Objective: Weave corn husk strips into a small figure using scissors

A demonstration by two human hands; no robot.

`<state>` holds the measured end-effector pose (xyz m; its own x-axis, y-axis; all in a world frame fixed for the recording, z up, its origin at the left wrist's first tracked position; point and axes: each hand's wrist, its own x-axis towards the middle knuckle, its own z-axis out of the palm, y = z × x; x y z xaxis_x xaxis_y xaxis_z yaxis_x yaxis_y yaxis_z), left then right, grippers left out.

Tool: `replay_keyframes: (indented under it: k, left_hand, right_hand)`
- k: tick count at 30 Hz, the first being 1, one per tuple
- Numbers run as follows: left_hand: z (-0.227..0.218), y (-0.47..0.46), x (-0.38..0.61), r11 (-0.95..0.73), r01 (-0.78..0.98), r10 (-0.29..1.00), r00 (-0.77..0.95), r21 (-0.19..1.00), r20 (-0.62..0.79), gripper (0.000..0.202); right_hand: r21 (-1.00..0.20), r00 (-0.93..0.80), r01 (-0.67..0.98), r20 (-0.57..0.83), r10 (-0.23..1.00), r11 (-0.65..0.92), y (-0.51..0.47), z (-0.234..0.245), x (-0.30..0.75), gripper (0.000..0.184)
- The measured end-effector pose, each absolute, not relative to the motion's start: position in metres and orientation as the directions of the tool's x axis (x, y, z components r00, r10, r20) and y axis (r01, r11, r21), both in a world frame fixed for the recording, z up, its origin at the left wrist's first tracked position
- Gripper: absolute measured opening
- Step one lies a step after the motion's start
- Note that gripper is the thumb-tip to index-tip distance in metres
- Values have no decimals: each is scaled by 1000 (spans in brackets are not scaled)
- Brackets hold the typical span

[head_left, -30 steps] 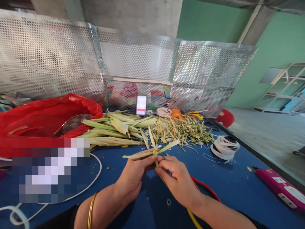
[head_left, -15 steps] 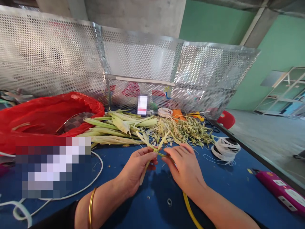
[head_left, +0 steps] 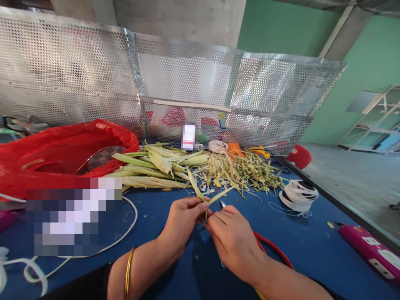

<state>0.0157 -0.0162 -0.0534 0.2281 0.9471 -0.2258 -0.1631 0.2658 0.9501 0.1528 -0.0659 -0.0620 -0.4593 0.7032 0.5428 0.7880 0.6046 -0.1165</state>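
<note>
Leaf strips (head_left: 196, 188) pinched between left hand (head_left: 183, 220) and right hand (head_left: 233, 241), label (head_left: 188, 136) pixelated

No writing could be read. The white labels on the pink power strip (head_left: 368, 248) were too small, and two patches (head_left: 75, 216) were pixelated.

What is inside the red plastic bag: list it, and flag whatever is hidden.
The red plastic bag holds a brown checkered item at its mouth and a pale leaf strip on its folds. Deeper contents are covered by crumpled plastic.
</note>
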Motion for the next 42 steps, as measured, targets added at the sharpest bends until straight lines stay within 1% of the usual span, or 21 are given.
replay_keyframes:
  k: [2, 4, 5, 6, 8, 10, 12, 13, 15, 17, 22, 24, 26, 27, 30, 31, 33, 35, 37, 39, 42]
  left_hand:
    - [-49, -14, 14, 236, -146, 952, 233, 961, -199, 31]
    - [-42, -13, 12, 209, -131, 945, 281, 969, -166, 28]
    - [-39, -13, 11, 206, -120, 936, 315, 971, -160, 26]
    - [-36, -13, 10, 212, -106, 922, 351, 972, -163, 24]
    - [-34, -14, 10, 229, -71, 902, 390, 971, -185, 19]
    - [-36, -14, 9, 229, -37, 893, 407, 973, -194, 17]
    - [-39, -14, 8, 216, -11, 882, 430, 976, -191, 20]
    - [-41, -14, 8, 212, 0, 877, 440, 977, -191, 21]
    - [-43, -13, 8, 215, 10, 875, 441, 977, -197, 23]
    - [-41, -13, 9, 227, 2, 883, 421, 974, -207, 21]
    - [-33, -11, 10, 269, -52, 890, 396, 962, -228, 15]
    - [-34, -9, 9, 261, -39, 890, 396, 965, -225, 15]
    - [-38, -5, 6, 230, 6, 890, 404, 973, -212, 16]
    - [-40, -4, 5, 208, 33, 886, 417, 978, -203, 17]
    - [-44, -3, 3, 194, 101, 861, 459, 976, -218, 23]
    - [-45, -3, 3, 203, 117, 850, 472, 972, -234, 25]
    - [-45, -7, 5, 214, 145, 825, 503, 966, -258, 28]
    - [-45, -11, 7, 195, 169, 802, 540, 966, -256, 28]
    - [-45, -16, 9, 165, 194, 782, 572, 967, -248, 27]
    - [-46, -19, 11, 128, 219, 769, 594, 967, -237, 28]
    - [-46, -22, 13, 102, 244, 768, 597, 964, -232, 29]
  right_hand:
    - [-175, -425, 783, 550, 719, 597, -69, -58, 155, 22]
    - [-237, -369, 756, 615, 697, 610, -71, -51, 160, 17]
    - [-253, -324, 749, 666, 671, 613, -71, -47, 163, 19]
    - [-244, -277, 760, 718, 639, 603, -70, -44, 166, 22]
    - [-180, -227, 823, 764, 604, 538, -65, -40, 173, 26]
    - [-101, -269, 868, 729, 630, 487, -58, -40, 176, 23]
    - [-53, -340, 873, 648, 682, 485, -52, -43, 176, 16]
    - [-44, -367, 869, 610, 702, 493, -50, -44, 176, 17]
    - [-37, -394, 865, 567, 724, 500, -50, -47, 174, 25]
    - [-26, -403, 863, 565, 719, 504, -53, -47, 172, 30]
    - [6, -419, 850, 613, 670, 527, -62, -45, 166, 33]
    - [0, -422, 852, 592, 686, 524, -63, -45, 164, 33]
    - [-70, -406, 852, 535, 741, 518, -62, -45, 166, 32]
    - [-139, -378, 852, 504, 776, 505, -61, -44, 168, 31]
    - [-437, -228, 801, 411, 883, 410, -56, -39, 179, 29]
    - [-541, -181, 758, 362, 914, 364, -54, -37, 184, 29]
    - [-724, -127, 644, 219, 967, 248, -50, -34, 189, 27]
    - [-854, -122, 506, 72, 990, 125, -48, -33, 190, 22]
    - [-932, -135, 360, -9, 991, 40, -46, -35, 185, 18]
    - [-969, -128, 246, -30, 991, 2, -46, -40, 179, 17]
    - [-985, -46, 173, -18, 999, -9, -47, -47, 173, 19]
